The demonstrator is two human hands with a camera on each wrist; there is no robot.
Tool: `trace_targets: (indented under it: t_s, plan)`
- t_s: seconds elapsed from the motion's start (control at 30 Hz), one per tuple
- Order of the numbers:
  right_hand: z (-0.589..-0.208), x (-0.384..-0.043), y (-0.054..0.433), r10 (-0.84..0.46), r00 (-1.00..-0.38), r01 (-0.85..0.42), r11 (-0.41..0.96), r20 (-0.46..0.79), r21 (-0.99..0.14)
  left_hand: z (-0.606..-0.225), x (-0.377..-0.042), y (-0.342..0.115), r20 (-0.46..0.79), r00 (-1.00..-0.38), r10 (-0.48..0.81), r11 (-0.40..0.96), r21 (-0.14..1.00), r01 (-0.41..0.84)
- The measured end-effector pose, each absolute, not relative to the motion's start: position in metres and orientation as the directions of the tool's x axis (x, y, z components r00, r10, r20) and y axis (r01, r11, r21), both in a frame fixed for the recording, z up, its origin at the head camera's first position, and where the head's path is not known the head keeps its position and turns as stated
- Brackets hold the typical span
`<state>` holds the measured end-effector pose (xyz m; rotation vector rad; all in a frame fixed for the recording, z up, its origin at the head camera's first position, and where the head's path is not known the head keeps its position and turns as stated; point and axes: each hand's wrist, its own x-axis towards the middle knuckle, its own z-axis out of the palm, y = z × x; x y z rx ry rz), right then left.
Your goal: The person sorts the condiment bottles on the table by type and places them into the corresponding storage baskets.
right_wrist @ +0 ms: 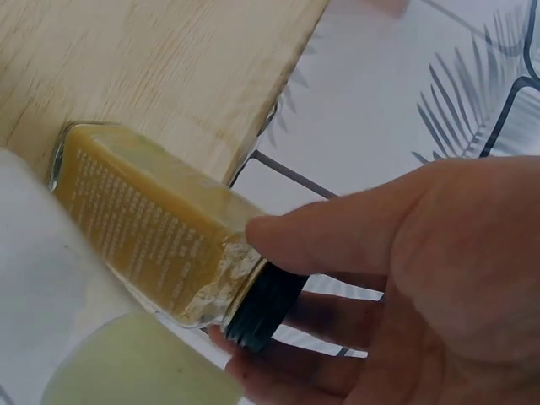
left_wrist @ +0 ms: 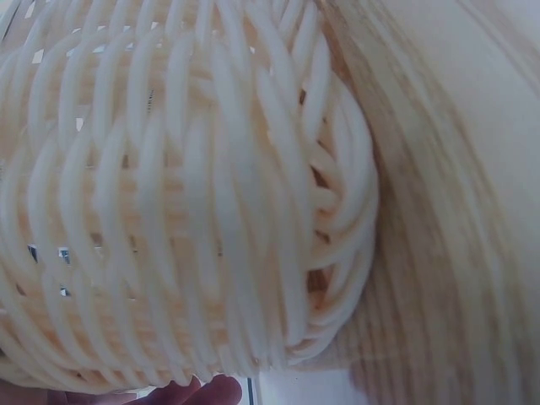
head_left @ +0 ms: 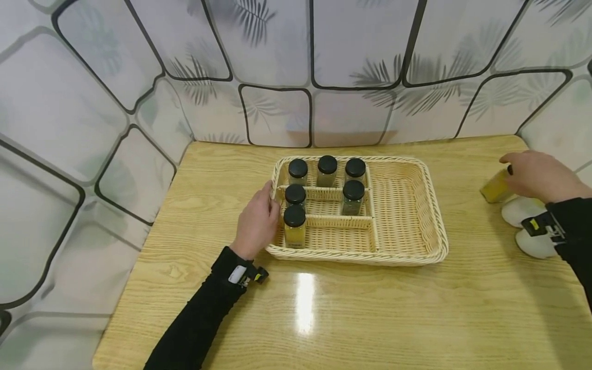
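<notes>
My left hand (head_left: 257,226) grips the left rim of a divided wicker basket (head_left: 432,210), thumb at the edge. In the left wrist view, the weave of the basket (left_wrist: 186,194) fills most of the picture, with some fingertips (left_wrist: 221,390) at the bottom. At the table's right side my right hand (head_left: 541,174) pinches a square glass spice jar (right_wrist: 143,219) around its black lid (right_wrist: 268,305). The jar holds yellow powder and is tilted in the head view. Black-lidded jars stand in the basket: three at the back, two in the middle section, one yellow jar (head_left: 295,234) in front.
Two white rounded containers (head_left: 522,210) (head_left: 534,244) sit beside my right hand, under the wrist. The basket's wide right compartment shows bare weave. Patterned cloth walls (head_left: 277,115) border the wooden table (head_left: 370,313) at the back and sides.
</notes>
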<state>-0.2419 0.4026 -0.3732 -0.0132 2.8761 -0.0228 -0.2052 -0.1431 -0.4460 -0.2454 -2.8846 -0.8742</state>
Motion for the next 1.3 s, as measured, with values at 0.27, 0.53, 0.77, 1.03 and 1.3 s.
trace_targets:
  t_s: [0.27, 0.53, 0.77, 1.03, 1.3]
  plan:
    - [-0.373, -0.241, 0.403, -0.022, -0.966, -0.012, 0.999, -0.258, -0.04, -0.444, -0.204, -0.142, 0.165, -0.978, 0.123, 0.821, 0.537, 0.194]
    - [-0.371, -0.24, 0.4, -0.026, -0.968, -0.016, 0.999, -0.25, -0.043, -0.443, -0.205, -0.142, 0.151, -0.981, 0.123, 0.814, 0.55, 0.187]
    - [-0.369, -0.238, 0.396, -0.033, -0.972, -0.023, 0.999, -0.233, -0.043, -0.442, -0.204, -0.14, 0.156, -0.977, 0.143, 0.8, 0.563, 0.207]
    - [-0.36, -0.234, 0.386, -0.065, -0.986, -0.058, 0.997, -0.157, -0.048, -0.44, -0.203, -0.139, 0.179, -0.972, 0.153, 0.81, 0.541, 0.227]
    - [-0.339, -0.223, 0.368, -0.072, -0.992, -0.067, 0.997, -0.105, -0.049, -0.441, -0.203, -0.139, 0.193, -0.968, 0.159, 0.829, 0.506, 0.237]
